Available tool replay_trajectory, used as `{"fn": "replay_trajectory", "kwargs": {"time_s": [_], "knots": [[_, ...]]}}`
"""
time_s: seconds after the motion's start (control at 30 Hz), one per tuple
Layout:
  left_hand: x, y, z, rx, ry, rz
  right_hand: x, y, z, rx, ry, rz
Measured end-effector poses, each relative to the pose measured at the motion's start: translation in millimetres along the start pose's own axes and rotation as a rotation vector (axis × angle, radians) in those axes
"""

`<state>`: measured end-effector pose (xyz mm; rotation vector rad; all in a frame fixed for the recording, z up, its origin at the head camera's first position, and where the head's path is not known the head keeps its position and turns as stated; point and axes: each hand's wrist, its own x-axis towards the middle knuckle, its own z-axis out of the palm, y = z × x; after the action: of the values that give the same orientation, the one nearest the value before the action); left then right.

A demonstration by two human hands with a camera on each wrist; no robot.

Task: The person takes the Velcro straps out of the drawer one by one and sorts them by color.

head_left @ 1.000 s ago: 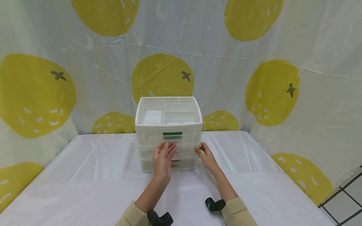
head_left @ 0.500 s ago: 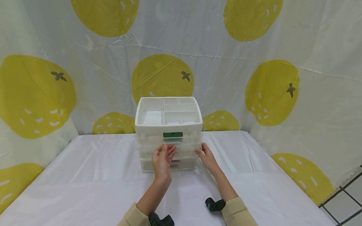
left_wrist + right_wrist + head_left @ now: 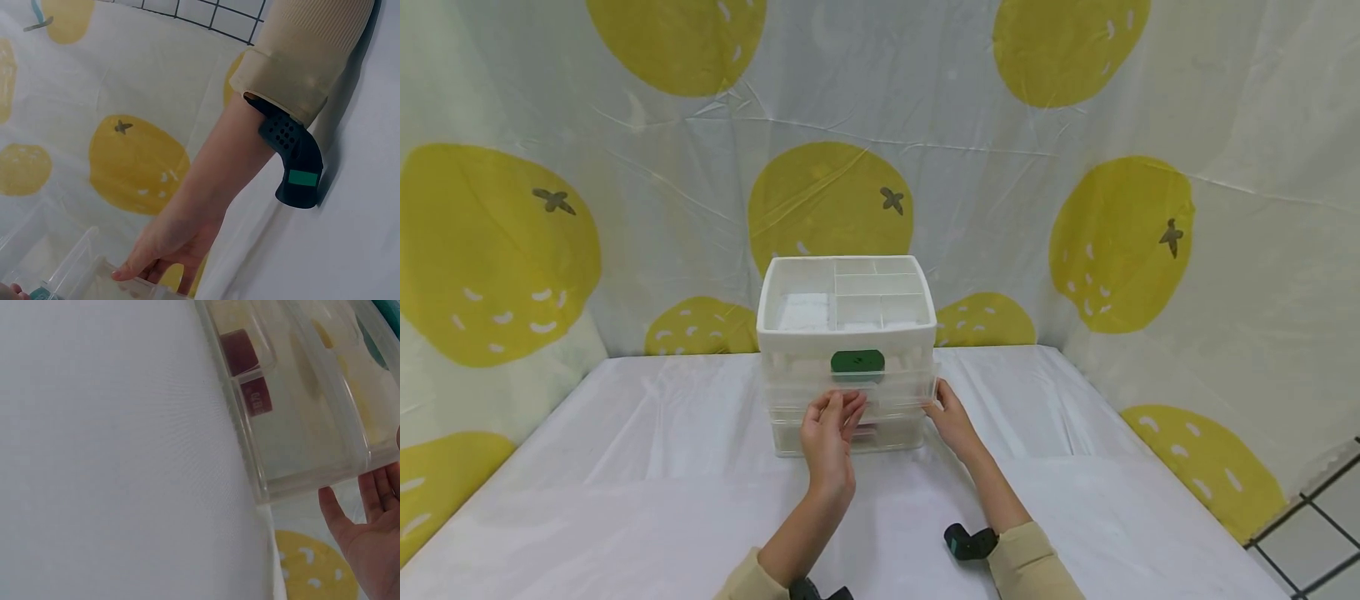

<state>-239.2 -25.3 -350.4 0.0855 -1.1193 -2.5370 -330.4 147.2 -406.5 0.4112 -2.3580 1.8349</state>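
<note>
A white storage box with clear drawers (image 3: 847, 332) stands in the middle of the table in the head view. Its top drawer (image 3: 906, 388) is partly pulled out, and a dark green object (image 3: 857, 362) shows inside. My left hand (image 3: 829, 442) pinches that drawer's front handle. Against the right side of the drawers rests my right hand (image 3: 953, 423), thumb near the front edge, fingers fairly straight along the side. In the right wrist view the right hand (image 3: 375, 544) is beside the clear drawers, and a dark red item (image 3: 239, 353) shows through the lower one.
The white-covered table (image 3: 685, 508) lies around the box. A white curtain with yellow fruit prints (image 3: 831, 200) hangs behind and at both sides. Divided compartments (image 3: 880, 287) form the box's top. A black grid (image 3: 1311, 500) shows at the far right.
The top drawer has slid out toward me, with my left hand moving along with it. More of the green object has come into view. My right hand has shifted only slightly.
</note>
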Motion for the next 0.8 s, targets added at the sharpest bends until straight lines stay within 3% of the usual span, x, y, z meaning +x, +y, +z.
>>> {"fn": "replay_trajectory", "kwargs": {"time_s": [0.53,0.67,0.7,0.8], "knots": [[-18.8,3.0,-3.8,0.034,-0.005,0.0,-0.3,1,0,-0.047,0.025,0.027],[-27.2,1.5,-4.3,0.034,-0.05,0.032,-1.8,-1,-1,-0.071,0.027,0.021],[-19.2,-11.8,-12.9,-0.01,-0.098,0.067,-1.6,-1,0,-0.069,0.028,0.021],[-24.2,-12.0,-12.9,-0.023,-0.135,0.089,-2.0,-1,0,-0.079,0.039,0.016]]}}
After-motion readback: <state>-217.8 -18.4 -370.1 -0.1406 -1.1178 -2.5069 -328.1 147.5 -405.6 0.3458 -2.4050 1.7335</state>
